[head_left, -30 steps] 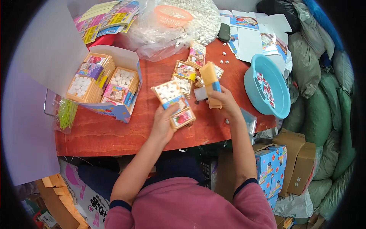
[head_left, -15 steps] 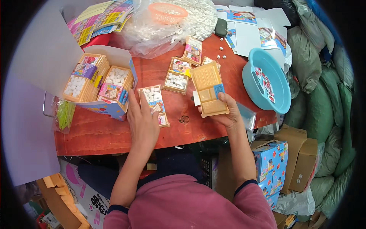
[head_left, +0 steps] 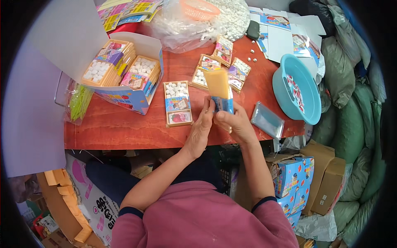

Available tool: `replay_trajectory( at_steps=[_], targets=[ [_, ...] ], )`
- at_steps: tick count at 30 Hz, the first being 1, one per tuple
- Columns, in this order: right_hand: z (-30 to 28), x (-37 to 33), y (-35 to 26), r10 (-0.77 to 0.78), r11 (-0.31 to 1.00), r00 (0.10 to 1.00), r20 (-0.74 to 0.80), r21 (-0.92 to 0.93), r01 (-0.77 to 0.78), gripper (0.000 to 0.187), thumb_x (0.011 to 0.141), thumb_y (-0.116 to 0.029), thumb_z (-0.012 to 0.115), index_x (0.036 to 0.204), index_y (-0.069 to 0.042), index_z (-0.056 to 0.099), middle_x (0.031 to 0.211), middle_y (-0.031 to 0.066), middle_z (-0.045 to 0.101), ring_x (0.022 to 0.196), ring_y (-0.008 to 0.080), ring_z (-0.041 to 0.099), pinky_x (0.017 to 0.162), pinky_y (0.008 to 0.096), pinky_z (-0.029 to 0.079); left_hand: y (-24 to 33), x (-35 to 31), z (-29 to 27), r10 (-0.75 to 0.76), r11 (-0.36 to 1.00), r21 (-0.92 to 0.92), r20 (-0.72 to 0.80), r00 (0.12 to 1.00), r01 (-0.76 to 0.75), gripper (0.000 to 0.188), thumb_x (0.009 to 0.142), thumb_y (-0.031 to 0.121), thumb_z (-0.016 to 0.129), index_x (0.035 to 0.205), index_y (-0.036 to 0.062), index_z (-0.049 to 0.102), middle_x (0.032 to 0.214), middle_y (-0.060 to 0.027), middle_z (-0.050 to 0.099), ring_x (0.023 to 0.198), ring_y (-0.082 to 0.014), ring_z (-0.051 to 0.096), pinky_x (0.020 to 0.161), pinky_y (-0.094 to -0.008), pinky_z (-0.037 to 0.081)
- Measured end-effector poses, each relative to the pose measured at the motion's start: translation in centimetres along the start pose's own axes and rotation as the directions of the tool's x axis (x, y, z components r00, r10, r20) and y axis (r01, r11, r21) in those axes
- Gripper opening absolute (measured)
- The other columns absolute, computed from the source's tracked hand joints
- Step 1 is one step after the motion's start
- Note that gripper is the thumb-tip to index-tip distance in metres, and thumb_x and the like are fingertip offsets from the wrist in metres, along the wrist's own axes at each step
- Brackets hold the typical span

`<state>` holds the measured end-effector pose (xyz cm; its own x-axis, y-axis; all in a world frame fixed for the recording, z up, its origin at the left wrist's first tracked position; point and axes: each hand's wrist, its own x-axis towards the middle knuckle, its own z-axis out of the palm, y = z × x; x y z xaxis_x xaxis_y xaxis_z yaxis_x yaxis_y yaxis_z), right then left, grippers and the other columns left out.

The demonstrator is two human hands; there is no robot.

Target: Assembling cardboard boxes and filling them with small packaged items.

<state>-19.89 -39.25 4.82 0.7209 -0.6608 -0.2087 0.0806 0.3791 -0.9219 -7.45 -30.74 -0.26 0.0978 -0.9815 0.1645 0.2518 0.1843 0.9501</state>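
Observation:
Upright between my hands is a tan plastic tray (head_left: pixel 218 84) with a blue paper band, turned nearly edge-on. My right hand (head_left: pixel 239 126) grips its lower right part, thumb toward me. On the other side, my left hand (head_left: pixel 199 131) presses its fingers along the band, so both hands clasp the tray. What the tray contains is hidden. Just left of my hands a filled tray (head_left: pixel 178 102) lies flat, showing white cube-shaped pieces, a banded middle and a pink packet. Three similar trays (head_left: pixel 223 50) lie close together beyond my hands.
At the left stands an open display box (head_left: pixel 134 101) packed with filled trays. A blue basin (head_left: pixel 317 103) holding small packets is at the right, near a clear plastic case (head_left: pixel 268 120). White pieces (head_left: pixel 235 22) lie heaped at the back beside an orange basket (head_left: pixel 199 9).
My left hand has left the display box's side and come right to meet the tray. My right hand has turned the tray from showing its underside to nearly edge-on. The view has shifted.

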Motion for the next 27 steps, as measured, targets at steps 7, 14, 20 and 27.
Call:
replay_trajectory(
  at_steps=[7, 14, 20, 27],
  targets=[
    [1.3, 0.6, 2.7, -0.394, 0.652, 0.919, -0.011, -0.708, 0.272, 0.089, 0.072, -0.028, 0.078, 0.142, 0.000, 0.029, 0.126, 0.0188, 0.044, 0.108, 0.0234, 0.047, 0.087, 0.0334, 0.037, 1.3, -0.2, -0.6, -0.111, 0.953, -0.282, 0.019, 0.994, 0.112, 0.062, 0.097, 0.045, 0.044, 0.137, -0.0030, 0.037, 0.116, -0.0053, 0.054, 0.098, -0.0079, 0.051, 0.082, -0.0245, 0.044],
    [2.9, 0.0, 1.8, -0.425, 0.510, 0.902, 0.077, -0.803, 0.309, 0.108, 0.064, -0.030, 0.082, 0.143, 0.005, 0.018, 0.138, 0.0275, 0.035, 0.132, 0.0345, 0.034, 0.107, 0.0406, 0.028, 2.5, 0.8, -2.2, -0.292, 0.747, -0.633, -0.038, 0.956, 0.203, 0.042, 0.096, 0.026, 0.053, 0.125, -0.0030, 0.048, 0.116, -0.0078, 0.058, 0.100, -0.0126, 0.059, 0.085, -0.0278, 0.049],
    [1.7, -0.3, 1.8, -0.330, 0.898, 0.904, -0.272, -0.385, 0.212, 0.034, 0.094, -0.020, 0.057, 0.117, 0.006, 0.058, 0.101, 0.0051, 0.064, 0.091, 0.0080, 0.057, 0.082, 0.0228, 0.045, 1.8, 1.0, -2.3, -0.199, 0.775, -0.605, 0.040, 0.979, 0.182, 0.048, 0.099, 0.033, 0.044, 0.132, -0.0012, 0.040, 0.129, -0.0111, 0.050, 0.117, -0.0175, 0.051, 0.101, -0.0344, 0.041],
    [2.0, -0.9, 2.3, -0.212, 0.962, 0.905, -0.368, -0.241, 0.128, 0.026, 0.090, -0.020, 0.063, 0.104, 0.002, 0.067, 0.087, 0.0032, 0.067, 0.078, 0.0073, 0.059, 0.071, 0.0214, 0.047, 2.5, 0.5, -1.5, -0.219, 0.869, -0.478, -0.135, 0.966, 0.130, 0.041, 0.099, 0.028, 0.046, 0.128, -0.0015, 0.042, 0.119, -0.0104, 0.056, 0.108, -0.0147, 0.055, 0.094, -0.0313, 0.045]
  ],
)
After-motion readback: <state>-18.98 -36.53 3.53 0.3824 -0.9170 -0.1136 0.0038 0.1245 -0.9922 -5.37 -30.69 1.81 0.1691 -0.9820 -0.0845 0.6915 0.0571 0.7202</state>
